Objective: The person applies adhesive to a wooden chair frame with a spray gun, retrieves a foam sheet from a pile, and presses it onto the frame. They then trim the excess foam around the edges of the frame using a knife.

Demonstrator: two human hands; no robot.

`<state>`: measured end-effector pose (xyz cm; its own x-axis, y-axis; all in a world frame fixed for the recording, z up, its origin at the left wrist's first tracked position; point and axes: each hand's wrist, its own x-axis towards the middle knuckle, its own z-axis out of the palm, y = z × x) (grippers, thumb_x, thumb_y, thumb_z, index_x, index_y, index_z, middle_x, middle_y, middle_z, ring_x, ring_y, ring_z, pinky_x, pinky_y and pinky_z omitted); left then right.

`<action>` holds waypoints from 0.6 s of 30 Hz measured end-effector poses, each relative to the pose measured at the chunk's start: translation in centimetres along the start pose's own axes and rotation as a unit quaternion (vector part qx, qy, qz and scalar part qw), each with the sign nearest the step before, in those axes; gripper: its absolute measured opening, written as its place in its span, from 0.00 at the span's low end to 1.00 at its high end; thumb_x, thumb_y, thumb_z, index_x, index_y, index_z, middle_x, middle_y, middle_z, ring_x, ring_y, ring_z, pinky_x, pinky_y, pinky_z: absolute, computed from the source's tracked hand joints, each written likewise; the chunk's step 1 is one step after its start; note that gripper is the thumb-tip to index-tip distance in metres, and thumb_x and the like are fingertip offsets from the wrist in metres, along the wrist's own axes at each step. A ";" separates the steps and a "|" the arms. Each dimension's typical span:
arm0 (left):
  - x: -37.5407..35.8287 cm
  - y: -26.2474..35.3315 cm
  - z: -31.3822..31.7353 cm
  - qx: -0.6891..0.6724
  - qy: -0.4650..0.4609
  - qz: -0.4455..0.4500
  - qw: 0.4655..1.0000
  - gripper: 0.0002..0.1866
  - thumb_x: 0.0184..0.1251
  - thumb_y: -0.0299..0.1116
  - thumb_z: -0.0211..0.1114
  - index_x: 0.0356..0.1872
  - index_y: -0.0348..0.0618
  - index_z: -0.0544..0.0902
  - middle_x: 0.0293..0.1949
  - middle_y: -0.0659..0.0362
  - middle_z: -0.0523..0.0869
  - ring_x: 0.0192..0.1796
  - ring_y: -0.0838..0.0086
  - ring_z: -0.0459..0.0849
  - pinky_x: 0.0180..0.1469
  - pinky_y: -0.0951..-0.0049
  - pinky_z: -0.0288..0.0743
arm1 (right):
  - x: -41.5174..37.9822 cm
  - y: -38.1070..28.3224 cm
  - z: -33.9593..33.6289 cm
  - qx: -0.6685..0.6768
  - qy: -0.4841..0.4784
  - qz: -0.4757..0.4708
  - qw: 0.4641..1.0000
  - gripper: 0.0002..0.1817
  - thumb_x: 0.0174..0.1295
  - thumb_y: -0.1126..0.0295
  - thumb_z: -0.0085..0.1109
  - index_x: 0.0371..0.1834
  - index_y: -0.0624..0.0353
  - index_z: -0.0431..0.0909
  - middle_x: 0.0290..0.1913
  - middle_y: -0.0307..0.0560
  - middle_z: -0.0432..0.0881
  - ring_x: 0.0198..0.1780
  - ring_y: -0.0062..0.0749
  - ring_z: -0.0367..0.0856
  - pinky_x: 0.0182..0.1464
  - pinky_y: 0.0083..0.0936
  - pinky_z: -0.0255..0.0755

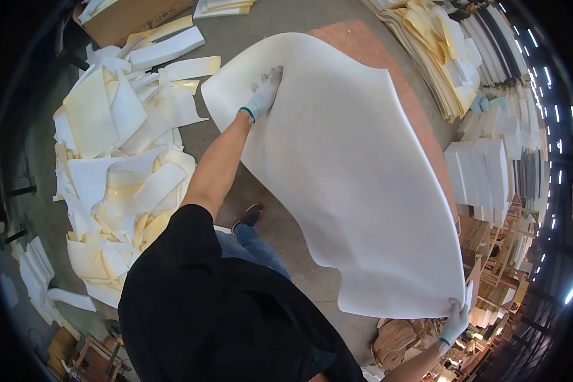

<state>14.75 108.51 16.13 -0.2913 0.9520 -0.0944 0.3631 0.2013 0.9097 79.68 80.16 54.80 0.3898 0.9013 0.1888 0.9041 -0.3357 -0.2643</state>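
A large white foam sheet point(350, 172) with curved, notched edges spreads across the middle of the view, over a reddish-brown board point(356, 38). Its surface is gently wavy, and the near corner hangs out over the floor. My left hand point(265, 92), in a pale glove with a green cuff, rests on top of the sheet near its far left end, fingers apart. At the near right corner, my right hand point(455, 321), gloved alike, pinches the sheet's edge. Part of that hand's grip is hidden by the foam.
Left of me lies a big heap of white and yellowish foam offcuts point(95, 121), with a cardboard box point(134, 22) behind it. Stacked foam sheets point(420, 57) and white foam blocks point(477, 172) stand on the right. Brown cut pieces point(395, 344) lie below the sheet's near corner.
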 end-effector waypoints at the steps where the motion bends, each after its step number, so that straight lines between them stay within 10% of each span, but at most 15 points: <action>1: -0.2 0.4 -0.7 0.018 -0.016 -0.013 1.000 0.37 0.80 0.60 0.32 0.79 0.46 0.57 0.80 0.49 0.55 0.80 0.47 0.54 0.76 0.40 0.47 | -0.1 -0.3 0.0 0.005 0.000 0.005 1.000 0.09 0.62 0.69 0.61 0.37 0.62 0.86 0.30 0.43 0.83 0.34 0.27 0.77 0.39 0.27 0.72; 3: -1.3 0.0 -2.5 -0.079 0.010 -0.004 0.997 0.36 0.80 0.59 0.36 0.79 0.45 0.56 0.80 0.49 0.57 0.80 0.51 0.56 0.76 0.49 0.51 | -0.2 -1.3 -0.6 -0.020 -0.022 0.013 0.999 0.09 0.63 0.69 0.60 0.37 0.62 0.86 0.31 0.44 0.83 0.34 0.26 0.78 0.41 0.27 0.72; 6: -5.0 2.4 -3.7 -0.169 0.099 0.070 0.978 0.37 0.79 0.55 0.45 0.79 0.43 0.54 0.78 0.48 0.60 0.78 0.57 0.62 0.75 0.65 0.56 | -0.2 -3.0 -0.9 0.001 -0.114 0.031 0.993 0.22 0.64 0.80 0.53 0.62 0.63 0.78 0.68 0.54 0.75 0.66 0.34 0.73 0.63 0.26 0.70; 8: -9.8 6.3 -3.6 -0.169 0.144 0.140 0.965 0.38 0.78 0.54 0.50 0.79 0.41 0.53 0.78 0.48 0.61 0.77 0.60 0.64 0.75 0.72 0.57 | -0.2 -4.1 -1.2 -0.054 -0.128 0.012 0.990 0.27 0.62 0.84 0.51 0.67 0.64 0.75 0.74 0.57 0.68 0.73 0.39 0.68 0.68 0.29 0.67; 14: -17.5 10.3 -0.3 -0.181 0.044 0.155 0.970 0.46 0.70 0.44 0.65 0.78 0.33 0.50 0.78 0.38 0.53 0.80 0.49 0.52 0.77 0.57 0.54 | 0.0 -1.6 -1.6 -0.002 -0.037 -0.068 0.997 0.24 0.65 0.79 0.58 0.66 0.65 0.75 0.71 0.52 0.73 0.67 0.36 0.75 0.68 0.31 0.68; 16: -17.9 11.1 -0.2 -0.020 0.144 0.143 0.979 0.49 0.61 0.41 0.72 0.77 0.34 0.53 0.78 0.37 0.52 0.80 0.41 0.47 0.78 0.49 0.50 | 0.2 -4.3 -1.9 0.003 -0.034 -0.071 0.997 0.24 0.65 0.76 0.62 0.66 0.64 0.75 0.66 0.52 0.78 0.61 0.33 0.80 0.66 0.31 0.70; 18: -18.7 18.8 -4.5 -0.011 0.139 0.427 0.894 0.52 0.52 0.41 0.78 0.76 0.35 0.58 0.76 0.39 0.58 0.79 0.38 0.51 0.78 0.45 0.49 | -0.5 -8.1 -1.7 -0.015 -0.002 -0.090 0.996 0.24 0.63 0.75 0.63 0.64 0.64 0.77 0.59 0.51 0.81 0.57 0.34 0.81 0.64 0.30 0.72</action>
<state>23.04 93.47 36.79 -0.1264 0.6617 0.7391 0.5417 -0.5781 0.6102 72.44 81.98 58.45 0.2205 0.9489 0.2259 0.9640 -0.1766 -0.1989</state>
